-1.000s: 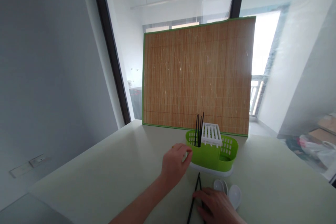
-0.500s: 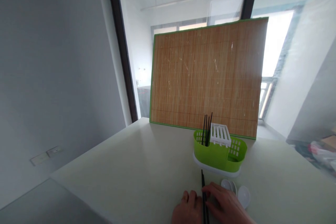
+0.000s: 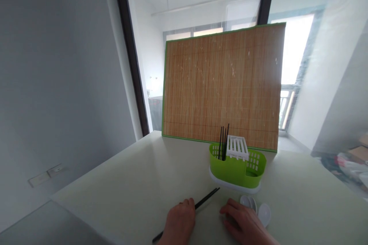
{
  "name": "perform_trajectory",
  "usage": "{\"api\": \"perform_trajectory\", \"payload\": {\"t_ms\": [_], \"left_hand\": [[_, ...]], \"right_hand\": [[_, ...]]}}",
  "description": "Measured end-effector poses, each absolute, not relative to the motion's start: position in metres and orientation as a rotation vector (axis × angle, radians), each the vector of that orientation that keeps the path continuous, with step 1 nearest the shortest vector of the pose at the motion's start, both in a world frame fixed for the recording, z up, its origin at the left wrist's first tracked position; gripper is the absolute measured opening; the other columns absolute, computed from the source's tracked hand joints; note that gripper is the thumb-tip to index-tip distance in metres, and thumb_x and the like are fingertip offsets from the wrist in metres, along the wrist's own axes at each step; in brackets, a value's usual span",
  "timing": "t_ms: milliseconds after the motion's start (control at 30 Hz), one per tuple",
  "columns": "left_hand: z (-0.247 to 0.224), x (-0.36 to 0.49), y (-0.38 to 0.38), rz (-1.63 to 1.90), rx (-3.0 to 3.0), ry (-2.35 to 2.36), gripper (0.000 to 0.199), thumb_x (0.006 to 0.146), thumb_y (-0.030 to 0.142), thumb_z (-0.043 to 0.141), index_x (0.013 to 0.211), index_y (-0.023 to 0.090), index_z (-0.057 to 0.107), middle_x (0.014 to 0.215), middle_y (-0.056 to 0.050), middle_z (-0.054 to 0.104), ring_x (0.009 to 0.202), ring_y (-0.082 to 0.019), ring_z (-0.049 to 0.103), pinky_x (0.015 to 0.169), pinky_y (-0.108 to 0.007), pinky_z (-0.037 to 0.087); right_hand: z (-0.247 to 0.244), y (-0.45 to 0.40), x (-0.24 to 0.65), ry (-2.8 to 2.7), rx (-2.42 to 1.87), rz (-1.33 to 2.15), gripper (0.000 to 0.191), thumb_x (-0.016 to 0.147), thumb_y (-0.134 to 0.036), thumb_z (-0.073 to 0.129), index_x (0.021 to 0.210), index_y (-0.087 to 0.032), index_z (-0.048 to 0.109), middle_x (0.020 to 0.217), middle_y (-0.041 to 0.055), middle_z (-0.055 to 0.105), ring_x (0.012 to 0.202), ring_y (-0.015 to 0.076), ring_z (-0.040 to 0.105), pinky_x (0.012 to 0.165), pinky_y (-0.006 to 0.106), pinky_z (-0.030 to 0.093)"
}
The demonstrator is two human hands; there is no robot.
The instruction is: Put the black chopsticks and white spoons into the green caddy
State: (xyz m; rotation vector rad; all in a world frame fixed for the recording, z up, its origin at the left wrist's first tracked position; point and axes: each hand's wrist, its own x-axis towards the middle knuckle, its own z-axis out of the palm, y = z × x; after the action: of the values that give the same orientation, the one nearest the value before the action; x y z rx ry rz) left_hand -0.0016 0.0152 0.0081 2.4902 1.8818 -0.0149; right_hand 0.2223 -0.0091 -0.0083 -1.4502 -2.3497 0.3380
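My left hand (image 3: 180,220) is closed round black chopsticks (image 3: 206,198), which slant from lower left to upper right over the table. To its right, my right hand (image 3: 243,220) rests low over the tabletop, fingers curved and a little apart, holding nothing visible. Just beyond it lie white spoons (image 3: 264,214), partly hidden by that hand. Behind both hands stands a green basket (image 3: 234,170) on a white base. Several black chopsticks (image 3: 223,141) stand upright in its left part, and a white slatted rack (image 3: 237,146) sits across its middle.
A bamboo mat (image 3: 221,88) with green edging stands upright at the back of the pale table (image 3: 138,176). Behind it are glass panes with dark frames. A grey wall is at the left, and bags and boxes lie on the floor at the far right.
My left hand has moved left with the chopsticks, which have turned from nearly upright in the picture to a slant. My right hand has let go of them. The view has shifted slightly.
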Motion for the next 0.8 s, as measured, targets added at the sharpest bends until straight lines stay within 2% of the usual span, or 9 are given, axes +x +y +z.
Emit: {"api": "perform_trajectory", "payload": {"t_ms": [100,200,300,367,500,567,700,800], "left_hand": [[0.014,-0.002,0.014,0.050,2.486,1.787,0.034,0.075,0.004,0.036,0.097,0.014,0.059,0.092,-0.010,0.063,0.084,-0.024,0.060,0.072,-0.033,0.046],[0.016,0.004,0.009,0.309,2.523,1.557,0.029,0.076,0.011,0.041,0.099,0.019,0.058,0.093,-0.006,0.062,0.085,-0.020,0.059,0.076,-0.030,0.045],[0.014,0.015,0.005,0.490,2.578,1.299,0.028,0.075,0.015,0.044,0.097,0.023,0.059,0.091,-0.003,0.062,0.083,-0.018,0.059,0.074,-0.025,0.044],[0.013,0.023,0.003,0.546,2.584,1.205,0.028,0.074,0.014,0.046,0.095,0.023,0.061,0.088,-0.003,0.062,0.080,-0.017,0.059,0.071,-0.023,0.044],[0.019,0.036,0.002,0.699,2.484,1.086,0.027,0.072,0.013,0.047,0.092,0.021,0.064,0.083,-0.003,0.063,0.077,-0.016,0.059,0.068,-0.021,0.044],[0.025,0.037,0.003,0.737,2.390,0.994,0.024,0.073,0.014,0.048,0.088,0.021,0.066,0.079,-0.002,0.063,0.072,-0.013,0.057,0.067,-0.019,0.043],[0.035,0.037,0.006,0.628,2.036,0.854,0.019,0.074,0.022,0.053,0.084,0.019,0.068,0.066,0.002,0.060,0.055,-0.009,0.051,0.052,-0.017,0.040],[0.038,0.039,0.009,0.547,1.764,0.783,0.024,0.074,0.030,0.054,0.087,0.017,0.069,0.060,0.003,0.055,0.045,-0.007,0.045,0.041,-0.016,0.038]], "right_hand": [[-0.012,-0.008,0.223,-2.335,-1.433,0.343,0.024,0.079,-0.026,0.047,0.100,-0.027,0.057,0.094,0.0005,0.059,0.081,0.0146,0.058,0.066,0.022,0.039],[-0.017,-0.007,0.222,-2.288,-1.394,0.395,0.034,0.077,-0.029,0.050,0.111,-0.026,0.054,0.091,0.0014,0.061,0.078,0.0152,0.058,0.067,0.023,0.041],[-0.019,-0.008,0.219,-2.165,-1.344,0.515,0.043,0.076,-0.032,0.053,0.118,-0.022,0.052,0.078,0.0010,0.063,0.062,0.0137,0.056,0.058,0.022,0.042],[-0.018,-0.011,0.218,-2.047,-1.306,0.537,0.040,0.079,-0.036,0.051,0.115,-0.020,0.056,0.073,0.0015,0.063,0.058,0.0141,0.055,0.056,0.023,0.043],[-0.012,-0.015,0.219,-1.807,-1.228,0.527,0.031,0.083,-0.043,0.048,0.098,-0.020,0.064,0.073,0.0043,0.065,0.063,0.0167,0.058,0.064,0.027,0.047],[-0.011,-0.016,0.220,-1.722,-1.177,0.624,0.031,0.083,-0.044,0.049,0.094,-0.019,0.065,0.068,0.0037,0.063,0.059,0.0158,0.057,0.058,0.026,0.047],[-0.009,-0.017,0.220,-1.617,-1.104,0.808,0.033,0.084,-0.045,0.047,0.093,-0.017,0.062,0.060,0.0018,0.059,0.050,0.0127,0.053,0.045,0.021,0.042],[-0.006,-0.018,0.220,-1.565,-1.092,0.823,0.032,0.084,-0.045,0.048,0.094,-0.017,0.061,0.058,0.0009,0.058,0.050,0.0122,0.052,0.045,0.020,0.042]]}}
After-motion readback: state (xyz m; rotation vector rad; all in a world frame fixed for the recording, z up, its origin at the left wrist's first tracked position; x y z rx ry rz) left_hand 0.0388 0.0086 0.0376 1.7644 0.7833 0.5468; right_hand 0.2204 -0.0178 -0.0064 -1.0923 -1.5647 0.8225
